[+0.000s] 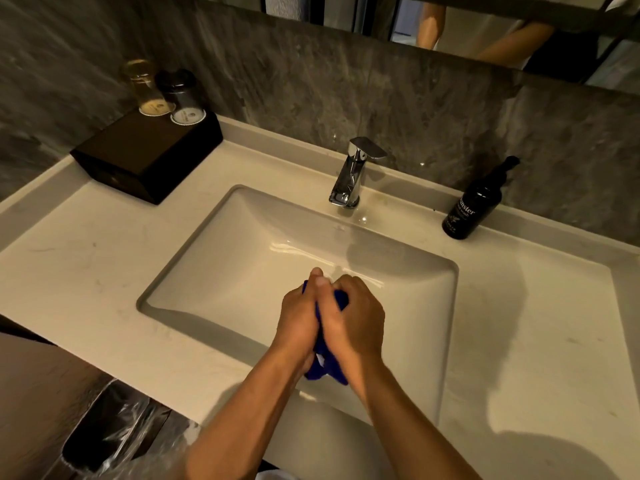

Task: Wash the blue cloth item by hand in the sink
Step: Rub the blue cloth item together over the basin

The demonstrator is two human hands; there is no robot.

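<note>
A dark blue cloth item (325, 370) is bunched between my two hands over the front part of the white rectangular sink (221, 258). My left hand (299, 318) presses it from the left, my right hand (353, 317) from the right, palms facing each other. Most of the cloth is hidden between the palms; a tail hangs out below the wrists and a bit shows near the fingertips. No water runs from the chrome faucet (353, 174) behind the basin.
A black pump bottle of hand wash (472, 207) stands on the counter at the right of the faucet. A black box (149, 157) with two upturned glasses (162, 91) sits at the back left. A bin with a plastic liner (110, 427) is below left.
</note>
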